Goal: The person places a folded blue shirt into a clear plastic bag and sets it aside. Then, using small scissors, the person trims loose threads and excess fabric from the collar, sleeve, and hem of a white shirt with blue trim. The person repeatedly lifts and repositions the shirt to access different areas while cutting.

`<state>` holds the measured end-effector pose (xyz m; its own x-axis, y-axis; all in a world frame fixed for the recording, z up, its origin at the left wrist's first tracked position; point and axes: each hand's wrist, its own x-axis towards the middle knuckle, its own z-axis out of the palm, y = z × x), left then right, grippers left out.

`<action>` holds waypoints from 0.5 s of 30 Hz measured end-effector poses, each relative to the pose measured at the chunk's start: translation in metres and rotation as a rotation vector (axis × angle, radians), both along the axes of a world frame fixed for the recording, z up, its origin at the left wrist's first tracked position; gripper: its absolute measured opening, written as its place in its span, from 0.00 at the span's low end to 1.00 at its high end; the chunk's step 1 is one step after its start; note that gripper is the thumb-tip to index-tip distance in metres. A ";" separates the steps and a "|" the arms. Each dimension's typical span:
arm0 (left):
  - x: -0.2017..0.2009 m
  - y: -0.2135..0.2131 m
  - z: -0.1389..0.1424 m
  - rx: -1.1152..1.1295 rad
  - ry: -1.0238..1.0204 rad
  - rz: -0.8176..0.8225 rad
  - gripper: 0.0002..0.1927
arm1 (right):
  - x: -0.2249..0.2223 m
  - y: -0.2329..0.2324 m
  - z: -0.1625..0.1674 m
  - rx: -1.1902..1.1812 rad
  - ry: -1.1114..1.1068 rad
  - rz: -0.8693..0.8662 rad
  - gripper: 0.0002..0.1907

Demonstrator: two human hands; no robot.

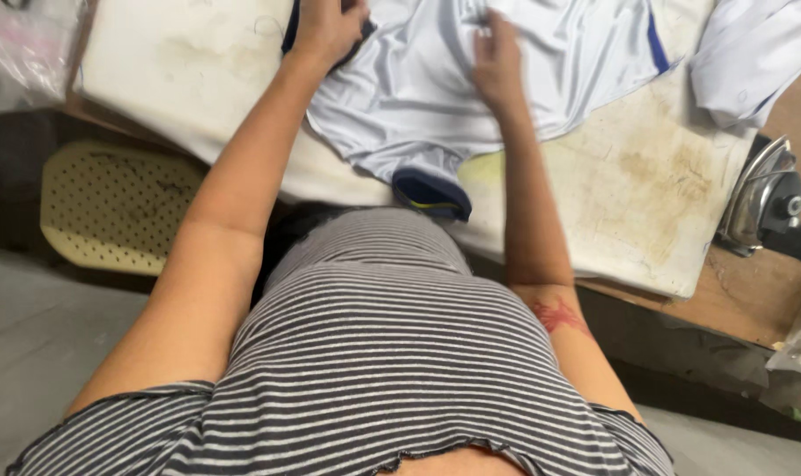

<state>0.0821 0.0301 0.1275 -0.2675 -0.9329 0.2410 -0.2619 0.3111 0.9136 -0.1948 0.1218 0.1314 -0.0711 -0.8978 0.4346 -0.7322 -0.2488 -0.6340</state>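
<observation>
Stained off-white padded ironing board (pixel 612 203) across the far half of the view, laid on a brown wooden table (pixel 753 304), grey floor (pixel 30 353) down on the near left. Spread over the board: pale shiny jersey (pixel 418 97) with dark blue trim, one sleeve with a navy cuff and a thin yellow line (pixel 431 196) hanging off the near edge toward the striped shirt (pixel 383 353). Left hand (pixel 328 28) at the far left of the jersey, palm down on a dark blue part, fingers curled over it, so gripping or just pressing, can't tell. Right hand (pixel 496 63) flat and open on the middle of the fabric, fingers pointing far, holding nothing. Off to the right, well apart from both hands: metal iron (pixel 764 196) parked on the wood, plus another white garment (pixel 753 53) bunched at the far right corner. Yellowish perforated panel (pixel 114 207) low on the left, under the board's edge. Clear plastic bag (pixel 22 44) in the far left corner.
</observation>
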 end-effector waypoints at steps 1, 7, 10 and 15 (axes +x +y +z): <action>-0.002 -0.002 0.003 -0.169 -0.056 -0.028 0.02 | 0.027 -0.009 0.005 0.355 -0.186 -0.108 0.20; -0.026 0.001 0.010 -0.196 -0.502 -0.032 0.06 | 0.095 -0.036 0.025 0.406 -1.140 0.278 0.26; -0.024 -0.001 0.000 -0.163 -0.504 -0.043 0.06 | 0.082 -0.035 0.021 0.450 -1.325 0.212 0.23; -0.009 -0.009 -0.019 -0.142 -0.269 -0.026 0.07 | 0.059 -0.026 0.000 0.465 -1.509 0.287 0.17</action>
